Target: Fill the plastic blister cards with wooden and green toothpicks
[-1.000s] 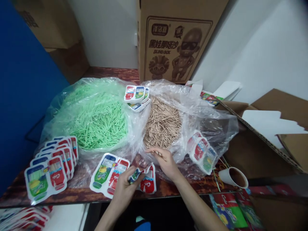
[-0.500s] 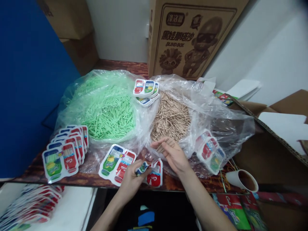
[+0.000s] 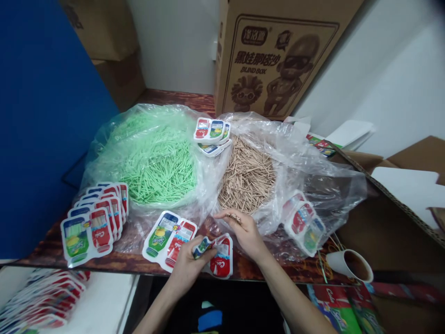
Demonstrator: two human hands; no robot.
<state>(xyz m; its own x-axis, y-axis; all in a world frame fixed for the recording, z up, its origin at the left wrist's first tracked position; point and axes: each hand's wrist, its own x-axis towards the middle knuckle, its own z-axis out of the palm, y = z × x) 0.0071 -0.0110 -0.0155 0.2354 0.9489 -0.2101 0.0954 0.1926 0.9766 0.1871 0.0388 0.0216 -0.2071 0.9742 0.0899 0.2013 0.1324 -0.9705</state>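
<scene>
A bent printed packet (image 3: pixel 223 260) is pinched in the left hand (image 3: pixel 190 259) near the front edge of the counter (image 3: pixel 177 96). A small bundle of brown sticks (image 3: pixel 235 217) is gripped in the curled fingers of the right hand (image 3: pixel 247 235), just in front of the clear bag (image 3: pixel 295 155). The bundle could be spilled if the grip were slackened, since the sticks are thin and seemingly untied. The held packet could be creased by too tight a pinch, and the flat packet (image 3: pixel 159 240) beside it could be nudged by the left hand. The paper cup (image 3: pixel 335 263), set near the edge, could be knocked by a wide swing of the right forearm.

Half a second earlier, the sticks are shown lengthwise across the fingers; now their ends are presented, the right hand being turned. The left hand's pinch is kept unchanged.
</scene>
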